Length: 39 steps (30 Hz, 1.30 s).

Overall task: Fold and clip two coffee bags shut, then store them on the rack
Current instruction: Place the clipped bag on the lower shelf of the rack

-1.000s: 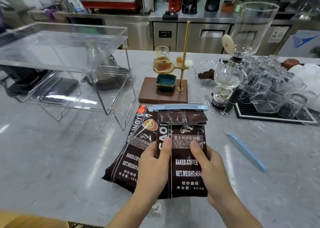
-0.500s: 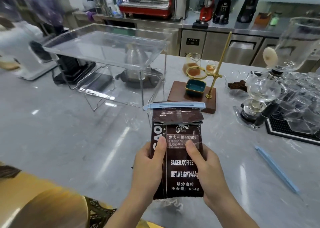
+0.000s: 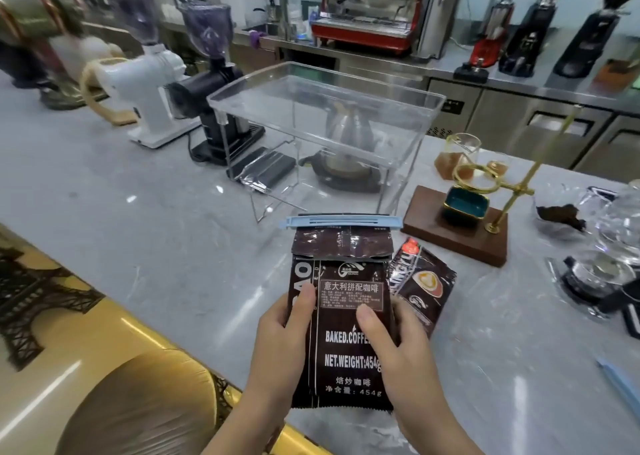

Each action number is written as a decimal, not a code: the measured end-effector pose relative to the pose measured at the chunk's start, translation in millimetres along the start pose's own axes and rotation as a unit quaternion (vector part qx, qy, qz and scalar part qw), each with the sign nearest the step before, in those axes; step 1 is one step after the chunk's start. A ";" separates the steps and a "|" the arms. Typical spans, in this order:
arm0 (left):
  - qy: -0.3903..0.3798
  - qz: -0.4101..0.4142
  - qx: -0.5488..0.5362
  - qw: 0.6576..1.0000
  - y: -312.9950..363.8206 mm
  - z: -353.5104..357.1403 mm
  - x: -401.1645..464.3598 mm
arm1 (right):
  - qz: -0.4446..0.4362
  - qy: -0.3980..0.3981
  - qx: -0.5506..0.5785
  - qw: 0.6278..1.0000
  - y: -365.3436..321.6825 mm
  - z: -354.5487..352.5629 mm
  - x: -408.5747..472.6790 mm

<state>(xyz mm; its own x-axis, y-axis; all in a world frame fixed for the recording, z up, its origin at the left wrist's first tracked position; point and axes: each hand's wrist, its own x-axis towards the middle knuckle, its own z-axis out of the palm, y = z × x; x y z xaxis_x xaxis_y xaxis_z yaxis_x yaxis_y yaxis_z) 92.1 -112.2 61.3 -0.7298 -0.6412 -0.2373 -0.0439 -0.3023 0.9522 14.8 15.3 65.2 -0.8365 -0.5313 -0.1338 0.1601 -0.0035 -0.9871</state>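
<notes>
Grey marble counter [image 3: 138,233], long, running left to right. Clear acrylic two-tier rack [image 3: 325,108] sits toward the far edge, centre, straight ahead of the hands; top tray looks bare, lower shelf slopes toward the near side. White grinder [image 3: 152,84] and black grinder [image 3: 211,84] left of the rack, near the far edge. Wooden-base pour-over stand [image 3: 460,226] right of the rack.

Clipped coffee bag [image 3: 341,316] held upright above the near edge, long axis vertical, folded top up, blue sealing clip [image 3: 341,221] across the fold, horizontal. Rack lies directly beyond the bag, up and away from the fingers; both hands about equally near it. Judgement: first bag done, next is lifting it forward onto the rack, top tray rim to clear.

Second coffee bag [image 3: 420,281] lies flat on the counter just right of and behind the held bag, not clipped. Spare blue clip [image 3: 620,382] at the right edge of the counter, well apart, nearer the right hand.

Left hand [image 3: 280,344] grips the bag's left side, thumb on the front, fingers behind, not visible. Right hand [image 3: 398,354] grips the right side likewise, thumb on the label. Forearms come up from the near edge, wrists straight.
</notes>
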 end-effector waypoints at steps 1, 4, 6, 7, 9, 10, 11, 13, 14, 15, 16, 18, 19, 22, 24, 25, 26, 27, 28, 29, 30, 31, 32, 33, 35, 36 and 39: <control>0.007 -0.002 -0.005 1.000 3.4 -7.5 3.4 | -0.004 -0.010 -0.011 1.000 0.7 6.9 3.1; 0.019 -0.002 -0.017 1.000 16.1 -26.8 16.2 | -0.019 -0.037 -0.047 0.998 -0.1 24.7 11.4; 0.024 0.001 -0.013 1.000 26.7 -37.1 26.0 | -0.027 -0.055 -0.064 0.996 -1.8 35.1 16.5; 0.026 0.003 -0.007 1.000 31.4 -43.7 32.8 | -0.032 -0.061 -0.069 0.995 -2.4 41.0 20.4; 0.035 0.011 0.003 0.999 37.7 -48.6 40.5 | -0.045 -0.074 -0.077 0.993 -4.3 45.5 22.4; 0.038 0.013 0.007 0.999 40.3 -53.5 46.6 | -0.050 -0.080 -0.083 0.992 -4.9 50.6 25.7; 0.043 0.012 0.006 0.999 42.9 -57.1 53.0 | -0.058 -0.087 -0.089 0.991 -5.6 55.3 28.9; 0.051 0.010 0.002 0.999 45.5 -61.4 63.3 | -0.071 -0.103 -0.094 0.988 -8.7 63.3 33.1; 0.050 0.009 0.002 0.999 46.8 -63.4 68.9 | -0.076 -0.111 -0.095 0.986 -9.7 66.6 36.1; 0.043 0.007 0.005 0.999 48.4 -65.3 73.8 | -0.082 -0.116 -0.095 0.985 -10.4 69.1 39.7; 0.028 0.002 0.007 1.000 50.5 -67.4 79.3 | -0.090 -0.118 -0.098 0.984 -11.4 71.6 44.1; -0.003 -0.008 0.010 1.000 56.6 -70.0 87.8 | -0.103 -0.116 -0.104 0.982 -14.1 75.4 53.2; -0.018 -0.003 0.018 1.000 59.8 -71.2 92.1 | -0.105 -0.110 -0.104 0.983 -15.7 77.2 57.9; -0.072 0.023 0.029 0.997 68.9 -77.3 103.7 | -0.101 -0.092 -0.108 0.985 -18.1 82.5 70.7; -0.114 0.039 0.033 0.992 73.6 -82.5 113.1 | -0.097 -0.084 -0.112 0.985 -21.2 86.5 79.7; -0.136 0.050 0.039 0.989 76.3 -84.3 116.9 | -0.096 -0.079 -0.113 0.986 -23.3 87.9 84.8; -0.156 0.064 0.048 0.984 78.2 -85.7 122.3 | -0.099 -0.073 -0.115 0.986 -25.7 89.5 91.4; -0.173 0.078 0.057 0.980 80.1 -86.2 127.9 | -0.103 -0.066 -0.116 0.986 -28.0 90.7 98.4; -0.187 0.091 0.068 0.976 81.7 -86.3 131.6 | -0.105 -0.061 -0.116 0.986 -30.3 91.8 104.1; -0.203 0.105 0.082 0.970 84.3 -85.6 135.9 | -0.107 -0.054 -0.115 0.986 -32.2 93.0 110.1; -0.218 0.123 0.097 0.963 86.8 -85.0 140.4 | -0.108 -0.046 -0.115 0.986 -34.1 94.8 116.1; -0.227 0.143 0.117 0.956 90.1 -84.5 145.2 | -0.108 -0.038 -0.118 0.986 -35.3 96.7 122.0; -0.227 0.164 0.142 0.950 93.4 -83.6 151.0 | -0.107 -0.031 -0.123 0.986 -36.9 99.4 127.8; -0.218 0.184 0.168 0.944 97.0 -82.7 157.5 | -0.104 -0.025 -0.125 0.986 -37.9 102.0 133.7; -0.202 0.208 0.202 0.936 103.2 -79.8 172.5 | -0.088 -0.014 -0.124 0.988 -39.7 105.6 145.6; -0.195 0.217 0.210 0.933 105.5 -78.8 178.6 | -0.084 -0.013 -0.127 0.988 -41.9 107.6 149.8; -0.178 0.242 0.222 0.928 112.8 -75.9 195.4 | -0.092 -0.019 -0.131 0.987 -45.3 110.2 163.9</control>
<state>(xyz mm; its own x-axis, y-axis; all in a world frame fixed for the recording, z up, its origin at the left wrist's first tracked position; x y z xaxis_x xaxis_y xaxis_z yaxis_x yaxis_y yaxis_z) -3.7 -325.1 107.8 -0.9132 -0.3278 0.2421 0.1292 0.3307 0.9348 -71.8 -164.9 97.7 -0.8184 -0.5727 0.0476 -0.1368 0.1137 -0.9840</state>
